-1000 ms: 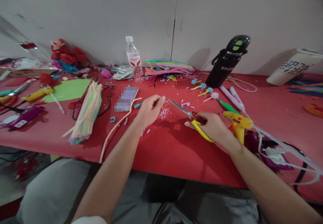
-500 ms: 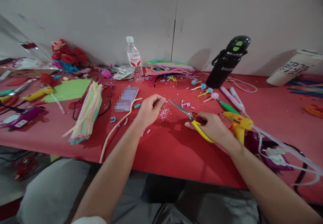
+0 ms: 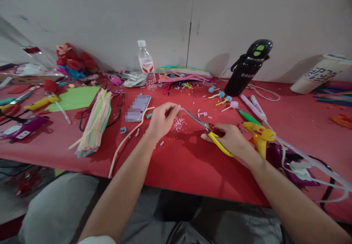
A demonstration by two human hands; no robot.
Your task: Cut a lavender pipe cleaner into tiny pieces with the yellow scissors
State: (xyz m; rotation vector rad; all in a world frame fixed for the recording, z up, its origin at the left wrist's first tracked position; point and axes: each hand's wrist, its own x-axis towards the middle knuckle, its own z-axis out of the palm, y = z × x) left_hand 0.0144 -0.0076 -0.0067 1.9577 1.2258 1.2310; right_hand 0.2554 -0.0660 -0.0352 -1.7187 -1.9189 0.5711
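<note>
1. Your left hand (image 3: pixel 165 120) pinches, thumb against fingertip, a tiny pale piece (image 3: pixel 182 108); its full shape is too small to read.
2. Your right hand (image 3: pixel 233 138) is curled around the handles of the scissors (image 3: pixel 202 122). Long axis slants forward-left; tips just beside the piece, nearer your left hand.
3. Blades: shiny, tapered metal. Handles: smooth, red and yellow.
4. Fine crumbs (image 3: pixel 179 124) dot the red desk (image 3: pixel 181 167).
</note>
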